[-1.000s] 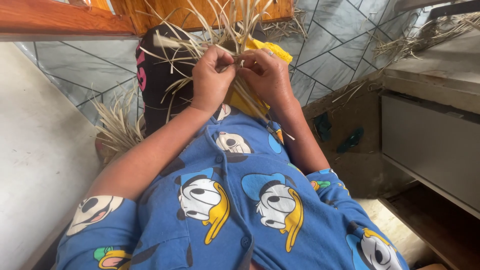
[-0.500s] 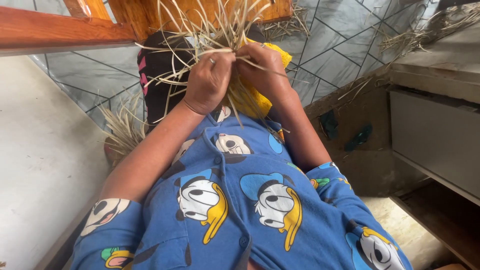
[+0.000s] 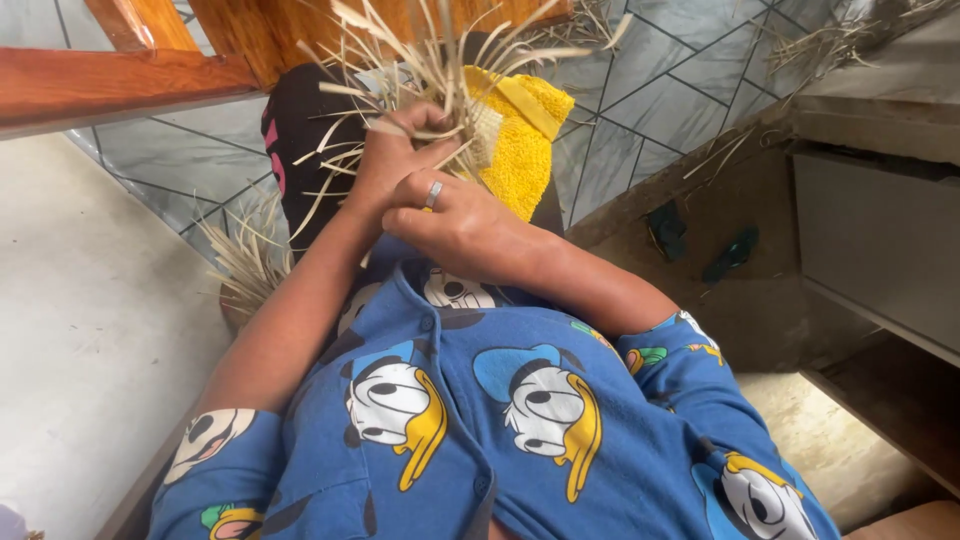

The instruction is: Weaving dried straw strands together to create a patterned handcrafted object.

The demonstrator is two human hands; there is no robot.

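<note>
Since a second ago both hands are dropping lower, the right hand (image 3: 455,222) now crossing over the left hand (image 3: 392,160). Both are clamping together on the bundle of pale dry straw strips (image 3: 430,70), suggesting tightening. Bundle sits above the lap against a yellow towel (image 3: 525,140); its long axis runs upright, loose ends fanning away from the person.

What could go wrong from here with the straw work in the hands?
1. Stiff loose straw ends fan out in every direction above the hands; they could poke skin or snag.
2. The right hand lies over the left hand, hiding the grip, so strands may slip unseen.
3. The ring sits close to the strips and could catch one.
</note>
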